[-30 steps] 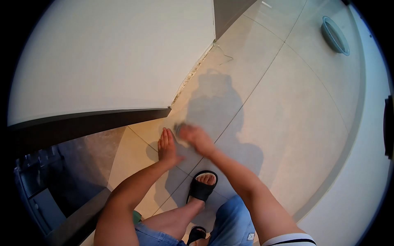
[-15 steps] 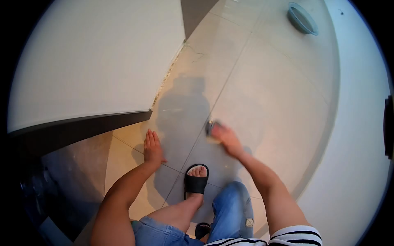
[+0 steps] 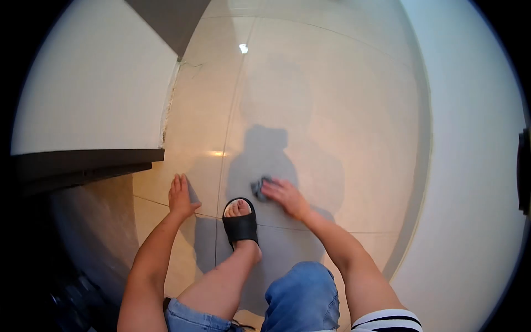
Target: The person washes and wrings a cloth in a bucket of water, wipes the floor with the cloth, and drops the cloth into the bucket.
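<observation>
Head view, sole view held: one grey cloth [image 3: 259, 188], crumpled, dark, lying on the tiled floor [image 3: 362, 166] just beyond and to the right of the toe of a black sandal [image 3: 241, 228]. One right hand [image 3: 286, 198], fingers laid over the cloth's near right side and grasping it against the floor; we cannot tell how far the fingertips curl beneath. From this hand, we find the cloth directly ahead of the fingers, toward the person's left, the forearm slanting in from the lower right. Long axis of the cloth: none that we can make out, the bundle being bunched and slightly blurred. One left hand [image 3: 181, 196], released, holding nothing, fingers together and pointing forward, thumb spread toward the sandal, palm seemingly down on the tile. Of the two, we record the right as nearer, in contact; the left lies well apart, across a long tile joint [image 3: 224, 149] from the cloth. Farther left, one white panel [image 3: 94, 88] above a dark base strip [image 3: 83, 165], touched by neither hand.
</observation>
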`<state>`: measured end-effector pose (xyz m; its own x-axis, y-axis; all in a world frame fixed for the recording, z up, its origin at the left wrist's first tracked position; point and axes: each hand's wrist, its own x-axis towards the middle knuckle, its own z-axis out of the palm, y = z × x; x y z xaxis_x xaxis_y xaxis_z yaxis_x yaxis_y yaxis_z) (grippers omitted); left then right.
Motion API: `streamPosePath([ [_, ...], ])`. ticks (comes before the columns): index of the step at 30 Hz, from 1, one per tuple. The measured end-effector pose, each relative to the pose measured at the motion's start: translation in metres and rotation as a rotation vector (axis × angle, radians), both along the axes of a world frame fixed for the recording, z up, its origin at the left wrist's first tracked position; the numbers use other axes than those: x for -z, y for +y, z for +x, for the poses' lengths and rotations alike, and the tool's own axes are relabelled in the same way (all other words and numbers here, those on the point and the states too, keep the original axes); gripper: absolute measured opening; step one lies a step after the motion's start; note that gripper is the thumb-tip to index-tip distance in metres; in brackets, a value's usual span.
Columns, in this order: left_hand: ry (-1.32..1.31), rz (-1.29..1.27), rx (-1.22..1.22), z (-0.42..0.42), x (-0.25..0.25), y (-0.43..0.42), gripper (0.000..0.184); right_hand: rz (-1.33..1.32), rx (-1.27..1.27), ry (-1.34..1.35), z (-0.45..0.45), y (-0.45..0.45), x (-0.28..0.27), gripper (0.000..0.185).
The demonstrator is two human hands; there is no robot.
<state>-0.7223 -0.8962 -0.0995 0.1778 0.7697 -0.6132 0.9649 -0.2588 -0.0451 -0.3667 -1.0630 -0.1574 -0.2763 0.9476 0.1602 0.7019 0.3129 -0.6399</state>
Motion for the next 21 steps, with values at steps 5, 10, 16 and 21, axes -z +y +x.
streamPosePath([
  [5, -0.199, 0.017, 0.272, 0.042, -0.032, -0.025, 0.112, 0.058, -0.198, 0.196, 0.043, -0.063, -0.002, 0.045],
  [10, -0.395, 0.067, 0.454, 0.105, -0.038, -0.046, 0.106, 0.150, 0.628, 0.031, 0.116, 0.000, -0.003, 0.049],
  [16, -0.398, -0.053, 0.679, 0.166, -0.084, -0.089, 0.103, 0.019, 0.256, 0.247, 0.023, -0.142, -0.003, 0.048],
  [21, -0.304, -0.133, 0.758, 0.182, -0.080, -0.129, 0.102, 0.015, 0.299, 0.398, 0.057, -0.212, 0.000, 0.048],
])
